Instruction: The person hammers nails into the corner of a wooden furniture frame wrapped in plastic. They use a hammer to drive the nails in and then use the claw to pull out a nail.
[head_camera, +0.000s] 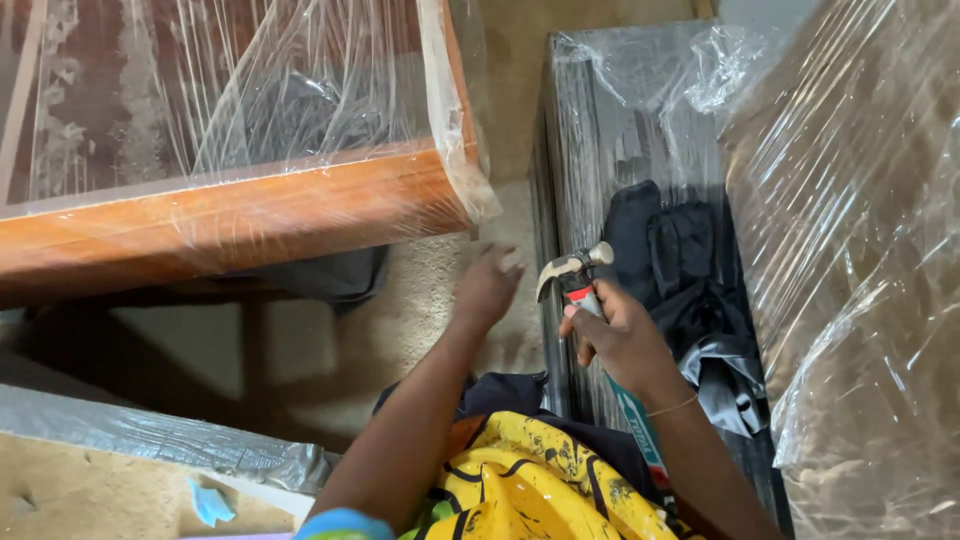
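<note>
Nearby, plastic-wrapped dark package (620, 120) upright.

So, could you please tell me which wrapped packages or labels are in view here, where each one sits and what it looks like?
Wooden panel: upper left, long orange-brown edge, under clear plastic film.
Dark panel: centre right, tall, grey-black, film-wrapped, dark cloth lying on it.
Large bundle: right edge, brownish, bulky, under crinkled clear film.
Grey wrapped strip: lower left, long, silvery.
Hammer in the right hand: printed handle, teal and red.
</note>
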